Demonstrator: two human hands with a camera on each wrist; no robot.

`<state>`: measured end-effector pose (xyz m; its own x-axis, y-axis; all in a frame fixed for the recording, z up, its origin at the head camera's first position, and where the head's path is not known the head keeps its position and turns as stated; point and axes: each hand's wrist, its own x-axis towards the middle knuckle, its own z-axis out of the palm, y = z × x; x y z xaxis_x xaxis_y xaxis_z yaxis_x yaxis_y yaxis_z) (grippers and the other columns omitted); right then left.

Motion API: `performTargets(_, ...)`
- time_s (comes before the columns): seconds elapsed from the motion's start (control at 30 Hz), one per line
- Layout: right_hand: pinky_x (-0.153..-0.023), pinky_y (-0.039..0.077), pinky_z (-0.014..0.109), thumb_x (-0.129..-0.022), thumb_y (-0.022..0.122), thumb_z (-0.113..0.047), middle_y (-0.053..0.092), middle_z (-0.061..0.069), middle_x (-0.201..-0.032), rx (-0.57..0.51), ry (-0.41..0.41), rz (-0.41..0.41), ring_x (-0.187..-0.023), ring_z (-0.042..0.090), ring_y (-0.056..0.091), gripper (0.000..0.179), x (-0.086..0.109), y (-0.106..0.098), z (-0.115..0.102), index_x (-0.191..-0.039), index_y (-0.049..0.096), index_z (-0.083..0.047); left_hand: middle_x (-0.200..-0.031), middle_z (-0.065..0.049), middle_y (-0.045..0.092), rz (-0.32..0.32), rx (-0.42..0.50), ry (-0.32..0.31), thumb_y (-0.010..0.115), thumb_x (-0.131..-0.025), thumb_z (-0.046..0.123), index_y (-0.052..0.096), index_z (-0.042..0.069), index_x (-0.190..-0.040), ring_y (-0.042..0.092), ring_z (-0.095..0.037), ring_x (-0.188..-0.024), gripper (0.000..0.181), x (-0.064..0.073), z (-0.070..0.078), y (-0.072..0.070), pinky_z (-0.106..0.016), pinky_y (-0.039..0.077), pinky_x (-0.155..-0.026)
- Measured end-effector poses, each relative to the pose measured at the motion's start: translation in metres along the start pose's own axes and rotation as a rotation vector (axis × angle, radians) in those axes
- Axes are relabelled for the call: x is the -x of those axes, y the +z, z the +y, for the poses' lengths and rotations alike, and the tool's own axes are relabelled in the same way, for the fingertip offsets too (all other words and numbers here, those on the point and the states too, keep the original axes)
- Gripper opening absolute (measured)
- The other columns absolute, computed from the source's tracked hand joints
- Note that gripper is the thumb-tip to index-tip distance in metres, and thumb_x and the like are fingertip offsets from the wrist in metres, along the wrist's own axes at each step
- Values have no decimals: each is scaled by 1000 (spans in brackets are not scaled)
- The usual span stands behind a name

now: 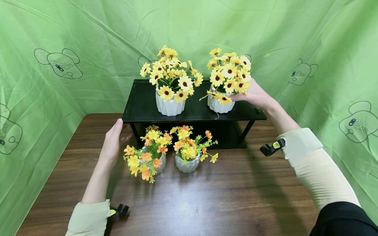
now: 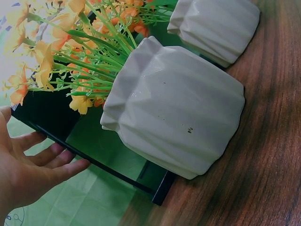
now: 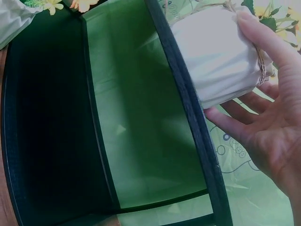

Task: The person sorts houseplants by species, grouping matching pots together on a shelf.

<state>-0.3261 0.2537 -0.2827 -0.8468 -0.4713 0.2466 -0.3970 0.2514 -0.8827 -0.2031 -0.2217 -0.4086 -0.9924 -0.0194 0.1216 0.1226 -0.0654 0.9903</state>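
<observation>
Half-closed right hand (image 1: 254, 95) clasps fluted white ceramic pot (image 1: 220, 106) toward right edge of flat black shelf (image 1: 196, 109); loose-fingered left hand (image 1: 111, 146) seemingly steadies its front-left corner.

Yellow flowers (image 1: 229, 71) partly hide the right hand (image 1: 256, 94); the head view's edge crops a black sleeve (image 1: 344, 219).
</observation>
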Motion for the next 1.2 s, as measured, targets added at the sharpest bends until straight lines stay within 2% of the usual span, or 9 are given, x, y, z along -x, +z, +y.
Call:
performTargets(0.53, -106, 51, 20, -80, 76, 11, 60, -1, -140, -66, 1, -11, -126, 15, 59, 78, 0, 4, 8, -149, 48, -12, -121, 0, 58, -4, 3, 7, 42, -109, 50, 61, 20, -130, 53, -14, -120, 41, 0, -1, -1, -19, 56, -98)
performTargets(0.83, -112, 45, 16, -80, 75, 8, 46, 3, -156, -71, 43, -12, -139, 17, 48, 90, 1, 3, 8, -157, 36, -18, -122, -1, 59, -7, 9, 10, 43, -108, 50, 61, 19, -132, 55, -14, -121, 43, -1, -1, -1, -19, 57, -98)
performTargets(1.2, -109, 48, 18, -81, 72, 10, 49, 2, -152, -96, 35, -34, -135, 14, 52, 88, 3, 4, 8, -157, 36, -16, -122, 0, 59, -9, 6, 14, 43, -109, 49, 61, 19, -133, 55, -13, -121, 42, 0, -1, -1, -19, 57, -98)
